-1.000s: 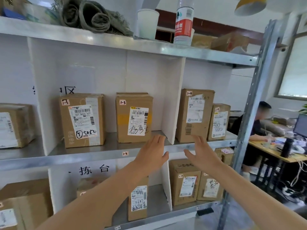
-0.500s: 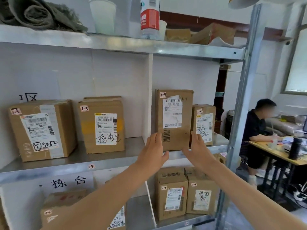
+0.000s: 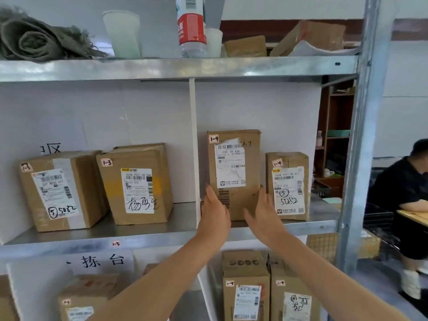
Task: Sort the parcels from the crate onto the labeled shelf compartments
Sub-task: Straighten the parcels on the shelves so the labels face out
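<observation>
Parcel (image 3: 234,172), tall cardboard box: left hand (image 3: 214,215), right hand (image 3: 264,215) flank sides, grip apart, fingers straight.

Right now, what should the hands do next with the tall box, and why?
Probably slide both hands off and back. The tall box, tagged 1-4, stands upright on the shelf beside a shorter box also tagged 1-4, with the left hand and right hand flat-fingered at its lower sides.
</observation>
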Available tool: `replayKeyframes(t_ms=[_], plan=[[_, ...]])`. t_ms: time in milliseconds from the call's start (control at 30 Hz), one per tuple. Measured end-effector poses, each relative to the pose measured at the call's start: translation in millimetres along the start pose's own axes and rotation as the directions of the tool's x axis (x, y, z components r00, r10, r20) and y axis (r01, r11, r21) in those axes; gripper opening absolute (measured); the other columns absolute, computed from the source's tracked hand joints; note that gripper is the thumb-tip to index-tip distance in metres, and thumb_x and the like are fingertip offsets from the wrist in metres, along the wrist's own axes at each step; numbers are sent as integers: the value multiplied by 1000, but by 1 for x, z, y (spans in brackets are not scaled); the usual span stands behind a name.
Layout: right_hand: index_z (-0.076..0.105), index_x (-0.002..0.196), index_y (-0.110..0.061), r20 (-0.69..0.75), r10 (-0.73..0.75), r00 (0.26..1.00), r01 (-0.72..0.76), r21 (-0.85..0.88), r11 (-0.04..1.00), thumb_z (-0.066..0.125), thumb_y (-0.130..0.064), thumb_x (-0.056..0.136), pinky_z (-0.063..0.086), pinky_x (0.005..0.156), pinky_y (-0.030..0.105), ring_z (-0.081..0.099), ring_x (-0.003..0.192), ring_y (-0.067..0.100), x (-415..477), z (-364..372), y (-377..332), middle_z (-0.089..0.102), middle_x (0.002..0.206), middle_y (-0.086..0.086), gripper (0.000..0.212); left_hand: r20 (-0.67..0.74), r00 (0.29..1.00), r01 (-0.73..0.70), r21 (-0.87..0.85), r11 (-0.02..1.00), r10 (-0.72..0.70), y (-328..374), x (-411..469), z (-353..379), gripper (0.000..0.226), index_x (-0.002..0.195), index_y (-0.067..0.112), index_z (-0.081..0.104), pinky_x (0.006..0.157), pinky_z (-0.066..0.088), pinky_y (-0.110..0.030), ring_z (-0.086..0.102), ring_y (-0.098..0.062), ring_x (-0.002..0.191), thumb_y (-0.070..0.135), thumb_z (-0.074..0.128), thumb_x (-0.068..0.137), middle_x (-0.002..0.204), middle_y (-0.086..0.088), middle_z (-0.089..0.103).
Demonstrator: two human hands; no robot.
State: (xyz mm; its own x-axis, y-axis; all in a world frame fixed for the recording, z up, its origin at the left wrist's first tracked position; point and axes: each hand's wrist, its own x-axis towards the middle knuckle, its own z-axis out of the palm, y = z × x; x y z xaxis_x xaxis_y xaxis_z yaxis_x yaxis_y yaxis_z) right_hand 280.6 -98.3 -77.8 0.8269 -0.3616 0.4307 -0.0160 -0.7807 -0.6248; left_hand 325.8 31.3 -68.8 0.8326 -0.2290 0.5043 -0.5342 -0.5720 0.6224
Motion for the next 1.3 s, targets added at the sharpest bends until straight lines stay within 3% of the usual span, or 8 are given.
replayKeyframes(t_ms=[333, 467, 633, 833, 900, 1033, 1100, 1300], plan=[[-17, 153, -6, 187, 27, 982, -29, 6, 1000, 46, -37, 102, 28, 116, 40, 27, 145, 30, 13, -4, 5, 12, 161, 15, 87, -70, 996, 56, 60, 997, -51, 1, 6, 8, 80, 152, 8, -10, 102, 43, -33, 40, -24, 134, 19, 48, 98, 152, -10, 29], [-2, 155, -8, 169, -41, 985, 44, -11, 999, 51, -35, 100, 35, 110, 38, 37, 136, 28, 2, -14, 11, 27, 153, 15, 82, -139, 985, -80, 125, 989, 97, 7, -4, -1, 74, 153, 9, 3, 101, 44, -30, 35, -20, 133, 22, 50, 96, 149, -8, 29], [14, 153, -22, 132, -162, 978, 157, 48, 986, 53, -26, 97, 37, 91, 26, 47, 115, 18, -18, -27, 5, 38, 135, 5, 69, -142, 957, -201, 295, 934, 251, 20, -10, -16, 62, 147, 7, 21, 115, 28, -33, 16, -23, 142, 20, 50, 94, 154, -10, 18], [44, 133, -15, -109, -280, 954, 279, -25, 960, 55, -18, 95, 42, 86, 20, 49, 105, 12, -34, -59, 8, 41, 119, -6, 39, -49, 922, -353, 294, 888, 383, 36, -13, -9, 55, 144, 6, 28, 111, 31, -31, 24, -20, 136, 19, 50, 95, 148, -7, 30], [46, 127, -12, -192, -251, 949, 248, -38, 968, 57, -14, 93, 46, 92, 29, 50, 110, 17, -34, -74, 15, 44, 121, 0, 36, -23, 924, -364, 250, 897, 382, 43, -13, 0, 53, 142, 8, 31, 109, 33, -30, 29, -20, 134, 21, 51, 95, 144, -7, 35], [40, 134, -10, -254, -135, 958, 110, -110, 988, 60, -16, 92, 39, 96, 26, 43, 120, 20, -32, -98, 38, 39, 129, 5, 47, 96, 928, -367, 90, 926, 359, 61, -10, 22, 50, 140, 11, 34, 88, 39, -24, 44, -13, 111, 27, 53, 96, 136, -5, 39], [34, 138, -11, -231, -80, 970, 50, -131, 990, 62, -18, 91, 39, 102, 32, 40, 123, 22, -30, -103, 50, 36, 133, 6, 55, 130, 932, -344, 33, 938, 337, 67, -9, 32, 47, 138, 12, 35, 78, 36, -20, 42, -6, 94, 28, 53, 97, 133, -4, 39], [17, 153, -12, -103, 119, 988, -123, -38, 992, 64, -29, 93, 34, 111, 42, 34, 139, 29, -15, -103, 73, 28, 151, 11, 78, 178, 936, -299, -54, 953, 304, 71, -9, 62, 45, 135, 12, 36, 74, 36, -8, 41, -1, 89, 27, 54, 97, 130, -3, 41]])
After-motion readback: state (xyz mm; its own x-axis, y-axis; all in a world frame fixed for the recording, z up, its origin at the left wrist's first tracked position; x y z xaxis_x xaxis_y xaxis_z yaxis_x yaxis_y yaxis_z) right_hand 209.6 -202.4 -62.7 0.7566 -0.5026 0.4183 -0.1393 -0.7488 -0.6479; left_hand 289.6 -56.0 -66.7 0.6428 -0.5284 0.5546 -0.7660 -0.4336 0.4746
